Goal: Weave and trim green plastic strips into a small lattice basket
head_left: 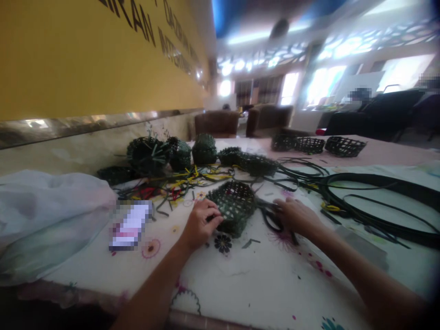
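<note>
A dark green woven basket (235, 206) lies on the flowered tablecloth (247, 284) in front of me. My left hand (202, 222) grips its left edge, with the fingers bent against the weave. Just right of the basket, my right hand (292, 214) is closed on dark-handled scissors (271, 220). The scissors point left, and their tips reach the basket's right side, blurred there. Small green strip scraps (250, 243) lie below the basket.
More woven baskets (204, 149) stand at the back, with yellow, red and green strips before them. Coiled dark strips (378, 183) lie at the right. A phone (131, 224) and a white plastic bag (51, 220) are at the left.
</note>
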Demonstrator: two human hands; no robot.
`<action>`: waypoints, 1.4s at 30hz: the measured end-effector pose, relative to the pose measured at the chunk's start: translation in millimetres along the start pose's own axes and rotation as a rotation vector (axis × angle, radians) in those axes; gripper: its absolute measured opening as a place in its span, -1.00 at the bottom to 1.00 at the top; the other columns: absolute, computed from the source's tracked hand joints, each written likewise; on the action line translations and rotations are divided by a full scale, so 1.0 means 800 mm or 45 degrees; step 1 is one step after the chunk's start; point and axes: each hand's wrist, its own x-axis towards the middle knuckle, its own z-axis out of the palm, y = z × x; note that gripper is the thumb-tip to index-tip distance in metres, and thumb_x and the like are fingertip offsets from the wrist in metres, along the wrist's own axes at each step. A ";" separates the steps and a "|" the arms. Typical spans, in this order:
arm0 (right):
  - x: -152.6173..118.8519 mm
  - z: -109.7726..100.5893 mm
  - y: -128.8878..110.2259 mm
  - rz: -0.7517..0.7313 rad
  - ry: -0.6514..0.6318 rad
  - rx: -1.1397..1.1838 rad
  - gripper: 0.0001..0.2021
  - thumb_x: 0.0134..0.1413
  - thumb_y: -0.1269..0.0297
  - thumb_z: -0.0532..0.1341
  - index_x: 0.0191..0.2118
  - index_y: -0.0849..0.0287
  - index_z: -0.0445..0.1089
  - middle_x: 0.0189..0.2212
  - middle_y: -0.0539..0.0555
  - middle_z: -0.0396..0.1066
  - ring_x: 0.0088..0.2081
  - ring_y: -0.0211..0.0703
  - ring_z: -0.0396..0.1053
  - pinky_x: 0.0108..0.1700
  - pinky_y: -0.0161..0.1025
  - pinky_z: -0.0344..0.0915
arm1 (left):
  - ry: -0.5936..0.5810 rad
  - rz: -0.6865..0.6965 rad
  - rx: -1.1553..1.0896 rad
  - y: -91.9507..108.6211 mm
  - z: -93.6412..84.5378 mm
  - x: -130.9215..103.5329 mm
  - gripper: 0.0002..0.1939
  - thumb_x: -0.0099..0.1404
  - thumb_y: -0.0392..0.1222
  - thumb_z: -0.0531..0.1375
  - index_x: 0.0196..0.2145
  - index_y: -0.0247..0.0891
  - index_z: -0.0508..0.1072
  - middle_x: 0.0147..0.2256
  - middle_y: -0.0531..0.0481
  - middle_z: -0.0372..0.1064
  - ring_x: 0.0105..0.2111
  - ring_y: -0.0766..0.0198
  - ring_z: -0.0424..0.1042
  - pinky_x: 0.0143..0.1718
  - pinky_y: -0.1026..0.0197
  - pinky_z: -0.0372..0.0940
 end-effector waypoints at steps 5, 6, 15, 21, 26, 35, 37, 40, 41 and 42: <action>-0.002 -0.005 -0.006 -0.023 0.012 -0.074 -0.53 0.15 0.41 0.13 0.19 0.09 0.33 -0.11 0.28 0.38 -0.09 0.12 0.38 -0.23 -0.17 0.18 | -0.017 -0.003 -0.050 -0.001 -0.002 0.001 -0.92 0.22 -0.19 0.26 -0.35 -0.24 0.52 -0.20 -0.10 0.39 -0.12 0.13 0.34 0.01 0.03 0.20; -0.002 -0.007 -0.008 -0.042 0.049 -0.084 -0.54 0.16 0.37 0.14 0.19 0.11 0.33 -0.08 0.29 0.36 -0.05 0.14 0.36 -0.21 -0.16 0.18 | -0.028 -0.001 -0.049 -0.001 -0.002 0.001 -0.92 0.20 -0.19 0.27 -0.34 -0.24 0.52 -0.18 -0.11 0.38 -0.10 0.12 0.34 0.02 0.02 0.19; -0.013 -0.007 -0.030 -0.127 -0.022 -0.104 -0.67 0.13 0.29 0.12 0.01 0.13 0.43 -0.26 0.21 0.39 -0.25 0.03 0.42 -0.34 -0.21 0.08 | 0.017 -0.019 -0.043 -0.004 -0.004 0.001 -0.72 0.40 -0.12 0.06 -0.30 -0.23 0.53 -0.11 -0.14 0.35 -0.01 0.12 0.31 0.12 -0.01 0.14; -0.017 -0.018 -0.021 -0.079 -0.064 -0.123 -0.47 0.03 0.20 0.19 0.18 0.02 0.31 -0.28 0.19 0.43 -0.24 0.11 0.43 -0.36 -0.21 0.05 | -0.216 -0.110 0.031 -0.011 -0.020 0.000 -0.73 0.15 -0.05 0.35 -0.17 -0.11 0.55 0.18 -0.12 0.16 0.24 -0.05 0.07 0.28 -0.17 -0.06; -0.016 -0.021 -0.013 -0.092 -0.158 -0.068 -0.44 -0.06 0.30 0.20 0.16 0.04 0.34 -0.25 0.17 0.47 -0.22 0.08 0.44 -0.37 -0.22 0.04 | -0.289 -0.102 0.101 -0.016 -0.023 0.002 -0.83 0.12 -0.07 0.37 -0.31 -0.11 0.58 0.11 -0.11 0.27 0.21 -0.04 0.11 0.28 -0.19 -0.07; -0.011 -0.021 -0.004 -0.078 -0.105 -0.114 -0.50 -0.03 0.33 0.15 0.11 0.09 0.33 -0.22 0.20 0.45 -0.22 0.10 0.44 -0.40 -0.22 0.01 | -0.098 -0.011 0.270 -0.014 -0.007 0.000 -0.71 0.04 0.07 0.40 -0.40 -0.18 0.56 -0.38 -0.02 0.46 -0.09 0.03 0.29 0.00 -0.02 0.17; -0.011 -0.022 0.000 -0.081 -0.128 -0.116 -0.49 -0.01 0.32 0.15 0.13 0.09 0.31 -0.20 0.22 0.44 -0.20 0.11 0.44 -0.38 -0.21 0.04 | -0.082 0.012 0.304 -0.011 -0.006 0.001 -0.70 0.05 0.09 0.39 -0.41 -0.19 0.55 -0.38 -0.02 0.45 -0.15 0.07 0.31 -0.03 0.01 0.18; -0.011 -0.021 0.005 -0.081 -0.136 -0.071 -0.49 -0.03 0.32 0.18 0.12 0.06 0.35 -0.13 0.23 0.44 -0.17 0.11 0.44 -0.33 -0.21 0.11 | -0.074 0.039 0.329 -0.007 -0.007 0.002 -0.69 0.06 0.10 0.38 -0.42 -0.19 0.54 -0.37 -0.02 0.45 -0.18 0.09 0.32 -0.04 0.02 0.18; -0.010 -0.020 0.006 -0.073 -0.134 -0.053 -0.53 -0.04 0.34 0.19 0.07 0.08 0.40 -0.14 0.24 0.46 -0.16 0.11 0.45 -0.32 -0.21 0.13 | -0.075 0.040 0.334 -0.006 -0.007 0.002 -0.69 0.06 0.10 0.38 -0.42 -0.19 0.54 -0.37 -0.02 0.45 -0.18 0.08 0.32 -0.05 0.02 0.18; -0.010 -0.019 0.007 -0.058 -0.132 -0.038 -0.59 -0.07 0.36 0.19 -0.02 0.10 0.46 -0.17 0.24 0.48 -0.17 0.12 0.46 -0.32 -0.21 0.14 | -0.077 0.041 0.338 -0.005 -0.007 0.002 -0.69 0.05 0.10 0.38 -0.42 -0.19 0.54 -0.38 -0.02 0.45 -0.18 0.08 0.32 -0.06 0.02 0.19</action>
